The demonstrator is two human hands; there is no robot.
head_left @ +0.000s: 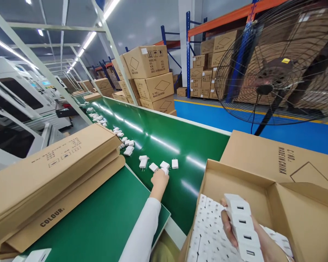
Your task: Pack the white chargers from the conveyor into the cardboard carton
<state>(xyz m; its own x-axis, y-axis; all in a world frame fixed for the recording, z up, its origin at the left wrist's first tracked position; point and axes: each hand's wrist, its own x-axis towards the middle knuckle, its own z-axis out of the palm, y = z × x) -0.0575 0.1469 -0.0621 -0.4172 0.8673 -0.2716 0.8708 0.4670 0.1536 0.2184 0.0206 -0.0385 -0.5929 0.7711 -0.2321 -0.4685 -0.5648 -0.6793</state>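
Observation:
My left hand (160, 179) reaches over the green conveyor belt, its fingers closed on a white USB charger (165, 170) that they partly hide. Other white chargers lie close around it, among them one charger (175, 163) to the right and another charger (153, 167) to the left. A row of several white USB chargers (243, 227), ports facing me, is gripped in my right hand (266, 238). That hand is above an open cardboard box (237, 174), in which many white chargers (210, 225) stand packed in rows with their prongs up.
More chargers (98, 118) trail along the conveyor belt (164, 138) into the distance. Flattened cartons (57, 160) are stacked at my left on a green side table (90, 222). Beyond the belt stand stacked boxes (153, 72) and a large fan (265, 89).

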